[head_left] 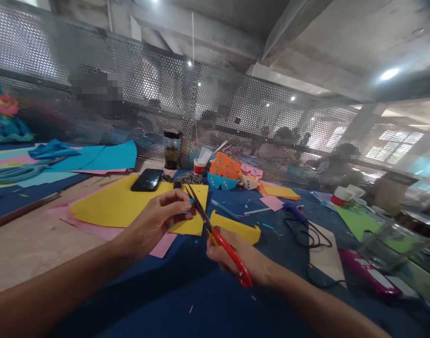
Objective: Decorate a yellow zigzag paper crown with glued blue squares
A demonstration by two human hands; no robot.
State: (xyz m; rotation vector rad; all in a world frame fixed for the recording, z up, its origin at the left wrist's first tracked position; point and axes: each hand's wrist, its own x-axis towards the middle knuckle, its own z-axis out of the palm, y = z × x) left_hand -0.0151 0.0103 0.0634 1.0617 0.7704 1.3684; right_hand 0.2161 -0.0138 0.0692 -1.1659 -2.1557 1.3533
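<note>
My right hand [232, 251] is wrapped round the red and yellow handles of a pair of scissors [230, 249]. Their blades point up and left, a little parted, and reach the fingertips of my left hand [162, 216]. Thumb and fingers there pinch a tiny piece of blue paper [191, 200] right beside the blades. Beneath and behind my left hand lie yellow paper sheets [109, 204] on top of pink paper [165, 245]. A folded yellow paper strip [236, 227] rests just beyond my right hand.
A phone [147, 180] lies on the yellow sheets, with a dark-lidded jar [171, 150] behind. Folded orange paper pieces [224, 165] stand near a perforated metal screen [229, 108]. At right are a corded glue gun [295, 212] and a glass jar [394, 241]. Blurred people sit beyond the screen.
</note>
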